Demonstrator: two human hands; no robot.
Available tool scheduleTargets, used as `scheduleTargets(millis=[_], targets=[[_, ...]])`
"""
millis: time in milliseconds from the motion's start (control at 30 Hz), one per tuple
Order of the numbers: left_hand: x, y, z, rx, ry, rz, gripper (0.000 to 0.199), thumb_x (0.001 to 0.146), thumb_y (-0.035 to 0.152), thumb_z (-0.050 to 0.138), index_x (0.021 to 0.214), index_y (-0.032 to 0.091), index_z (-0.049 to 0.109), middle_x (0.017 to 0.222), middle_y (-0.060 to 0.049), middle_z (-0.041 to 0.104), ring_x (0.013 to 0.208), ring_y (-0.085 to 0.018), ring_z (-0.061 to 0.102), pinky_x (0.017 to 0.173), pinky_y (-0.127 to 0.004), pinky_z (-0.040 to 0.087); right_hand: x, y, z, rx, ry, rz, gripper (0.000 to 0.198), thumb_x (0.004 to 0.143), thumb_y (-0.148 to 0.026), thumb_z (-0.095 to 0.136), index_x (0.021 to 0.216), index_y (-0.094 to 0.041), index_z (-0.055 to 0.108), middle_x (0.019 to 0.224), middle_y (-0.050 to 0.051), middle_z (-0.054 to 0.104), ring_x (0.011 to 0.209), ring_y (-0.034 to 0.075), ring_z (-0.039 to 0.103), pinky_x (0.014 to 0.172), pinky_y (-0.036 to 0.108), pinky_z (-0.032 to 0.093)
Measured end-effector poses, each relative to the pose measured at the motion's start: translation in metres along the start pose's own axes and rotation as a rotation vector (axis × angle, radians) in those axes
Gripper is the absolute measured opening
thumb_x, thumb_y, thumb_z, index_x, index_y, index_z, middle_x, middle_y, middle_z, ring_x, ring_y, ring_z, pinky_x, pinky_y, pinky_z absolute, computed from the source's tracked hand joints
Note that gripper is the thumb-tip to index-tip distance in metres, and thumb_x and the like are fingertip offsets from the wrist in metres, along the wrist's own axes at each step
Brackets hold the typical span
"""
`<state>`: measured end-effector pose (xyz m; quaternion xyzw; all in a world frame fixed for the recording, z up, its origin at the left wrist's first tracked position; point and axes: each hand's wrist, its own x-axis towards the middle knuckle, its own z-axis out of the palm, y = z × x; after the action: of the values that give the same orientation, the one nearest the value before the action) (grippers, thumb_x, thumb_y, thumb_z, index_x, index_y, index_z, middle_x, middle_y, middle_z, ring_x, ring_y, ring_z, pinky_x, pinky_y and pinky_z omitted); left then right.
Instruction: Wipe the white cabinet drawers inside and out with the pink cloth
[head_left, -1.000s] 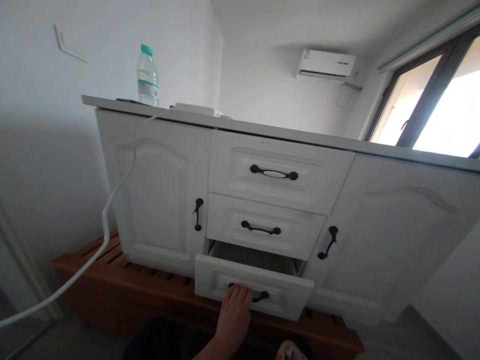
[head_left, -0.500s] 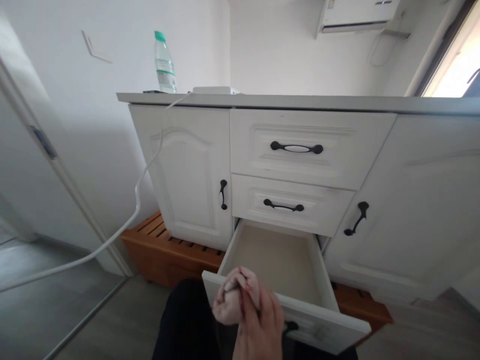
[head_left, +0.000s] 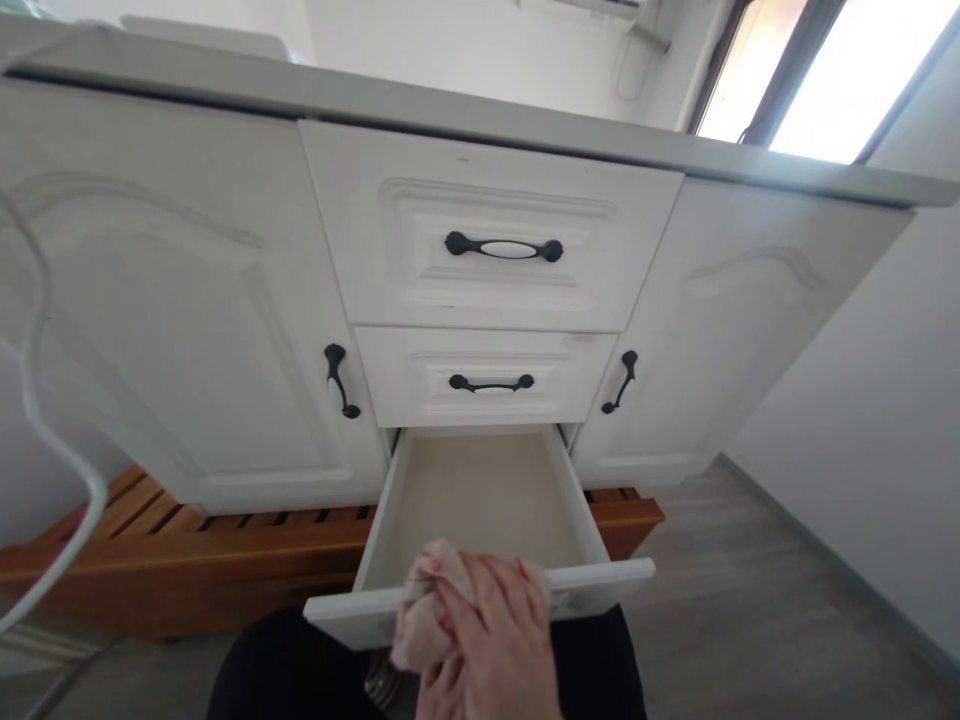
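A crumpled pale pink cloth with small red marks is bunched up in my right hand. The fingers of that hand are bent over the cloth and press it against the top edge of a drawer front. This white drawer is pulled out from the bottom of the cabinet, and its pale inside shows no contents. My left hand does not show. Some pinkish material under my right wrist is too unclear to make out fully.
Two closed drawers, an upper drawer and a middle drawer, sit above. Closed doors flank them. A slatted wooden bench lies under the cabinet. A white cable hangs at left. My dark-clothed knees are beneath the open drawer.
The view has turned right and moved nearer the cabinet. My right hand, with the cloth, has gone from in front of the drawer front onto its top edge.
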<state>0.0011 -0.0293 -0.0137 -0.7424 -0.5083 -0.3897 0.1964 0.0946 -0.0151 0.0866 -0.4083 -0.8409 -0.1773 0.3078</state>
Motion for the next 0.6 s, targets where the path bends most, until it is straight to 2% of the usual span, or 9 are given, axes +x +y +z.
scheduleTargets(millis=[33,100,167,267,367,467,600], targets=[[-0.006,0.005,0.005,-0.047,0.055,0.02,0.033,0.089,0.016,0.045,0.104,0.03,0.071,0.091,0.0,0.077,0.097,-0.019,0.069,0.108,-0.039,0.044,-0.016,0.022,-0.012,-0.077,0.08,0.132,0.049,0.094,-0.033,0.053,0.142,-0.025,0.058,0.129,0.012,0.068,0.106,0.037,0.062,0.097,0.055,0.043],[-0.014,0.009,0.012,-0.109,0.143,0.034,0.035,0.088,0.014,0.045,0.104,0.03,0.072,0.087,0.003,0.078,0.09,-0.013,0.069,0.115,-0.028,0.034,-0.049,0.067,-0.038,-0.176,0.032,0.151,0.055,0.094,-0.023,0.047,0.148,-0.03,0.05,0.134,0.008,0.066,0.113,0.033,0.061,0.098,0.05,0.042],[-0.017,0.007,0.017,-0.154,0.199,0.029,0.036,0.089,0.015,0.044,0.109,0.029,0.072,0.088,0.003,0.079,0.089,-0.011,0.068,0.119,-0.025,0.026,-0.079,0.11,-0.062,-0.238,0.017,0.194,0.064,0.091,-0.015,0.043,0.154,-0.028,0.041,0.136,0.009,0.064,0.116,0.033,0.06,0.098,0.049,0.043],[-0.017,0.003,0.023,-0.179,0.228,0.01,0.035,0.093,0.019,0.045,0.113,0.028,0.072,0.089,0.004,0.08,0.089,-0.01,0.068,0.119,-0.025,0.026,-0.105,0.152,-0.084,-0.212,0.013,0.292,0.067,0.092,-0.015,0.042,0.157,-0.026,0.034,0.138,0.012,0.06,0.115,0.031,0.061,0.091,0.044,0.05],[-0.018,0.002,0.026,-0.185,0.237,0.019,0.031,0.095,0.024,0.047,0.112,0.029,0.073,0.088,0.004,0.08,0.087,-0.009,0.069,0.118,-0.024,0.026,-0.106,0.165,-0.091,-0.147,-0.029,0.264,0.065,0.093,-0.016,0.041,0.156,-0.026,0.035,0.142,0.01,0.058,0.119,0.029,0.06,0.09,0.04,0.052],[-0.017,0.001,0.021,-0.183,0.188,0.036,0.03,0.095,0.025,0.049,0.113,0.029,0.073,0.087,0.005,0.08,0.086,-0.007,0.069,0.117,-0.023,0.028,-0.089,0.161,-0.092,-0.149,-0.105,0.116,0.065,0.091,-0.016,0.041,0.155,-0.022,0.038,0.145,0.009,0.057,0.122,0.028,0.058,0.095,0.039,0.05],[-0.013,0.0,0.015,-0.158,0.143,0.032,0.033,0.094,0.018,0.046,0.111,0.031,0.073,0.087,0.005,0.079,0.084,-0.008,0.069,0.112,-0.023,0.032,-0.056,0.149,-0.09,-0.215,-0.199,-0.058,0.065,0.089,-0.02,0.045,0.154,-0.02,0.043,0.145,0.007,0.059,0.111,0.025,0.061,0.084,0.035,0.05]])
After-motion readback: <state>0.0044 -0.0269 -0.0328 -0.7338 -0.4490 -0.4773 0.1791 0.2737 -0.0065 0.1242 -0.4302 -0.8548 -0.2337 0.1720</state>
